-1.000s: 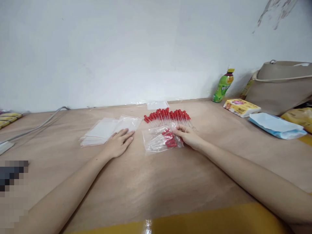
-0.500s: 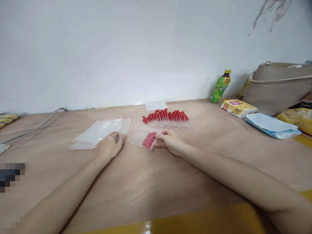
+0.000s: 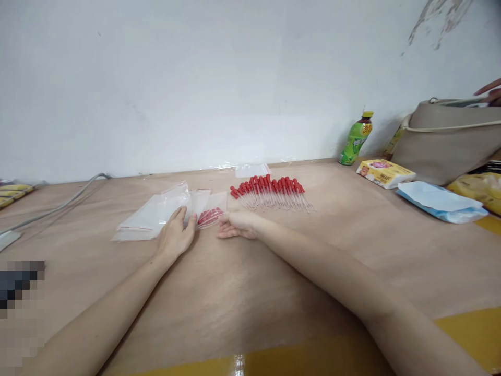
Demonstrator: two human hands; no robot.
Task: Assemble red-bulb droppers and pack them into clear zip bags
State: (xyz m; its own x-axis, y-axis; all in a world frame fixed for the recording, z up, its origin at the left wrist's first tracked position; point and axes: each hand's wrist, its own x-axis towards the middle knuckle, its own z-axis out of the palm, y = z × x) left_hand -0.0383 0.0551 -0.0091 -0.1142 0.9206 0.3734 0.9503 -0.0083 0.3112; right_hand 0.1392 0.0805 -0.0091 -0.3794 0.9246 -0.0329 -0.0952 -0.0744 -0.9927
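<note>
My left hand point(image 3: 177, 233) rests on the right side of a stack of clear zip bags point(image 3: 136, 219), its thumb apart from its fingers. One bag bulges up a little above these fingers. To the right, a zip bag of red-bulbed droppers point(image 3: 211, 215) lies almost flat, its zip edge towards me. At that bag's right edge is my right hand point(image 3: 238, 224), touching it with fingers loosely stretched out. Behind my right hand, many loose droppers point(image 3: 270, 190) lie in a row, red bulbs towards the wall and clear stems towards me.
Against the wall lies a white sheet or bag point(image 3: 252, 170). On the right stand a green drink bottle point(image 3: 355, 141), a yellow tissue pack point(image 3: 385, 173), a blue-white packet point(image 3: 441, 202) and a beige handbag point(image 3: 446, 143). Another person's hand point(image 3: 491, 93) reaches over the handbag. A grey cable point(image 3: 74, 196) runs along the left.
My right hand has moved left and laid the filled bag beside the stack, its bulbs now towards me. My left hand has shifted slightly left. Another person's hand has appeared at the handbag.
</note>
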